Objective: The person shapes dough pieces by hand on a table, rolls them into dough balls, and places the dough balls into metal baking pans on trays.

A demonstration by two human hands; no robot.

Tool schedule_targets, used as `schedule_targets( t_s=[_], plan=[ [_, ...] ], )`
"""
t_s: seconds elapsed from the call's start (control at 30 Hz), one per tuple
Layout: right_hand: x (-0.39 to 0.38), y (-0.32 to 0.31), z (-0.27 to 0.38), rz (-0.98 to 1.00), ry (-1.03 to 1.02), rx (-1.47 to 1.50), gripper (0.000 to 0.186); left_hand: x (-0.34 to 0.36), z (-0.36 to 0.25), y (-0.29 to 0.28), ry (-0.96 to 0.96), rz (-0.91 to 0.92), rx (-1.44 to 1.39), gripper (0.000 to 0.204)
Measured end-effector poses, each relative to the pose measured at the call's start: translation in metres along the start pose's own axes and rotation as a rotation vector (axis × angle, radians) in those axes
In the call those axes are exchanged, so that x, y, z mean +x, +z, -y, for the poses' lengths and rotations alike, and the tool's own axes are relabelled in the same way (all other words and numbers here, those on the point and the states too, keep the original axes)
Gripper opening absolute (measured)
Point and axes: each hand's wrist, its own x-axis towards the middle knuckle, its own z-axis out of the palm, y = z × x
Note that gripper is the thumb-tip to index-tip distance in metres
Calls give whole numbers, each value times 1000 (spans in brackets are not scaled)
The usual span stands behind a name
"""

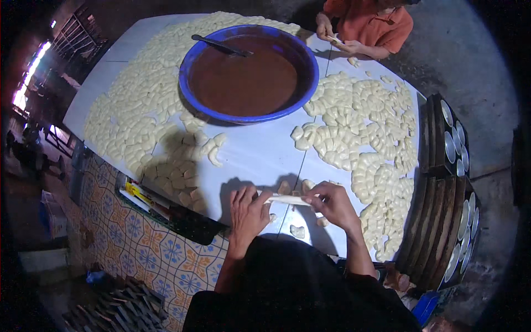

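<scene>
A pale strip of dough (289, 199) is stretched level between my two hands, just above the near edge of the table (251, 148). My left hand (247, 213) grips its left end with the fingers bent round it. At the other end, my right hand (333, 205) pinches the dough between thumb and fingers. Beneath and around them lie a few small dough pieces, one of them a greyish lump (297, 231). A dense spread of cut dough pieces (133, 119) covers the left side, and larger dough pieces (354, 133) fill the right.
A wide blue basin (186, 88) of brown filling, with a dark spatula (221, 45) in it, stands beyond my hands. Across the table, a person in orange (373, 27) handles dough. Stacked trays with round tins (451, 138) stand at the right edge; a dark tray (191, 224) sits front left.
</scene>
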Motion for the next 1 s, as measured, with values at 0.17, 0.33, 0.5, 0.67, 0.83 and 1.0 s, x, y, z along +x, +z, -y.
schedule_targets(
  t_s=[0.17, 0.33, 0.5, 0.67, 0.83, 1.0],
  plan=[
    [17, 11, -31, -139, -95, -5, 21, 5, 11, 5, -16, 5, 82, 16],
    [34, 43, -47, -176, -31, 582, 30, 2, 27, 13, -98, 248, -751, 14],
    [18, 34, -4, 182, -23, 452, 39, 1, 4, 23, -302, 290, -1181, 55],
    [17, 32, -18, 167, -176, 310, 39, 5, 1, 15, -262, 304, -976, 30],
    [15, 30, -28, -78, -107, 222, 19, 12, 0, 0, -218, 507, -732, 24],
    [14, 13, -15, -330, 21, 500, 24, 9, 17, -2, -66, 652, -651, 27]
  ],
)
